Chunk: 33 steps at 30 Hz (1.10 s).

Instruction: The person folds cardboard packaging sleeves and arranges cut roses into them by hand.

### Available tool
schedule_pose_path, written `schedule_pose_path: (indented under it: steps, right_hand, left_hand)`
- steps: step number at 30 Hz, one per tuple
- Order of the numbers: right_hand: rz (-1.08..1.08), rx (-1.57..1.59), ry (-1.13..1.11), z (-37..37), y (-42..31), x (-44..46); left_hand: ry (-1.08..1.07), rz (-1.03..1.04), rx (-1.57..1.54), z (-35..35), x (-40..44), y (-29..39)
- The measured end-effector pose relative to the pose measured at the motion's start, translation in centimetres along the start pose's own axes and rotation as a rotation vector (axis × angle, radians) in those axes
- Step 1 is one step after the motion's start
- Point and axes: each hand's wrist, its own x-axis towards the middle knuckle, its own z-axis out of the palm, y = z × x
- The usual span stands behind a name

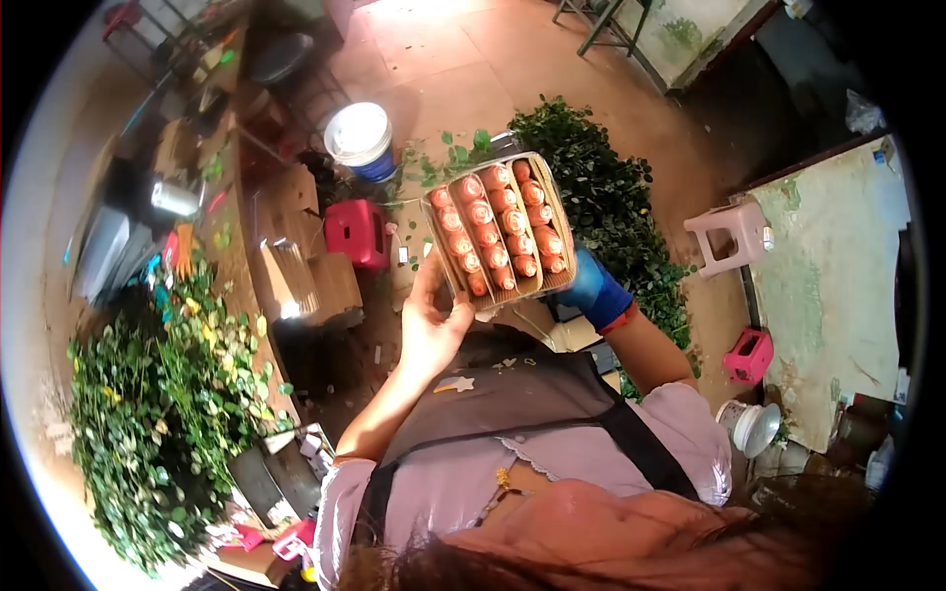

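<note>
Held up near the middle of the frame, a bundle of roses (pixel 498 229) shows us its coral-pink heads, set in four rows with sheets of corrugated cardboard between and around them. We see the bare left hand (pixel 434 320) closed around the lower left corner of the bundle, thumb on the lower edge and fingers along the left side, spread no wider than the hold needs. The right hand (pixel 594 286), in a blue glove, meets the lower right side; its fingers are mostly hidden behind the bundle, and we cannot tell how far they are open. Below the hands, we see a dark apron (pixel 493 389) over a lilac shirt (pixel 668 428).

Just beyond the bundle, a heap of dark green foliage (pixel 591 182) runs down the floor toward the right, while more leafy stems (pixel 158 414) fill the lower left. A white and blue bucket (pixel 360 143) stands upper left of the bundle, with a crimson stool (pixel 356 234) near it and an opened cardboard box (pixel 330 286) below. At right, we find a pale pink stool (pixel 731 238) and, lower down, a small bright pink stool (pixel 749 357).
</note>
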Motion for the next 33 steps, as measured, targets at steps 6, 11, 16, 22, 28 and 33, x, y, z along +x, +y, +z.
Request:
schedule_pose_path:
  steps: [6, 11, 16, 22, 28, 33]
  right_hand:
    - [0.281, 1.175, 0.162, 3.2, 9.7, 8.7]
    - [0.49, 1.423, 0.153, 5.0, 12.2, 19.4]
    - [0.586, 1.031, 0.174, 7.4, 18.8, 26.6]
    - [0.825, 0.841, 0.531, 6.9, 29.6, 37.2]
    - [0.831, 0.053, 0.779, 2.9, 51.8, 45.7]
    - [0.897, -0.163, 0.775, -1.9, 68.9, 49.0]
  left_hand:
    - [-0.024, -0.115, 0.159, -5.4, 8.9, -7.3]
    - [0.08, -0.254, 0.122, -11.8, 16.8, -11.3]
    - [0.14, -0.361, 0.011, -16.4, 23.7, -11.7]
    - [-0.012, -0.577, 0.41, -18.6, 26.4, -24.6]
    - [-0.516, -0.623, 1.049, -13.6, 27.0, -34.0]
    - [-0.302, -0.633, 0.984, -12.8, 29.1, -37.0]
